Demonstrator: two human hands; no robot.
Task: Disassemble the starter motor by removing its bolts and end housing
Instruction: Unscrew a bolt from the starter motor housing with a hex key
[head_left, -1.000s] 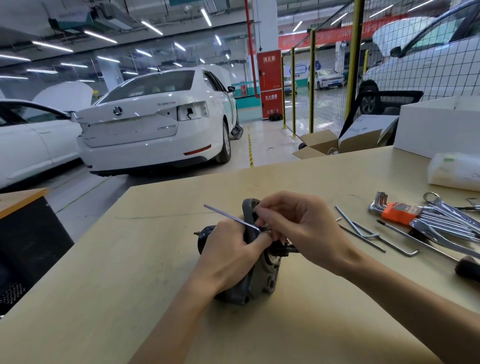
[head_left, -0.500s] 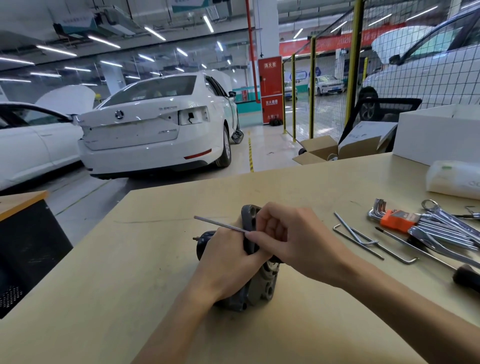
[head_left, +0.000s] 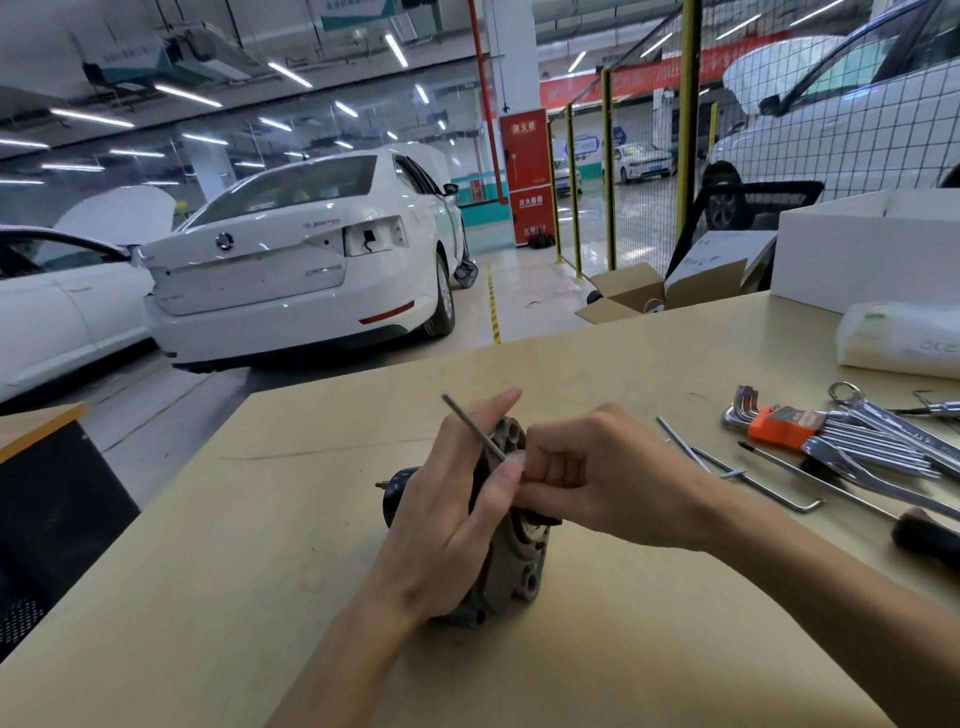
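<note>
The starter motor (head_left: 511, 566) lies on the pale wooden workbench (head_left: 208, 597), near its middle. Its end housing (head_left: 519, 569) is grey cast metal with round bolt holes along the flange, one lug poking up between the two hands, and the dark cylindrical body (head_left: 397, 491) juts out to the left with a small stud at its tip. Most of the motor is hidden under the hands.

The left hand (head_left: 447, 525) rests over the motor body, fingers fairly straight, with the thumb pressed against a thin metal rod (head_left: 470, 426) that slants up and to the left (a hex key, most likely, though its working end is covered). The right hand (head_left: 597, 478) is curled, its fingertips pinching the lower end of the same rod right at the top of the housing. The two hands touch there, so the bolt itself cannot be seen.

To the right on the bench lie two loose L-shaped hex keys (head_left: 748, 480), then a set of hex keys in an orange holder (head_left: 779, 423), several chrome wrenches (head_left: 893, 431) and a black-handled screwdriver (head_left: 924, 535) at the edge of view. A white plastic bag (head_left: 898, 338) and a white box (head_left: 872, 244) sit at the far right corner. Beyond the bench stands a white sedan (head_left: 291, 275) on the workshop floor.
</note>
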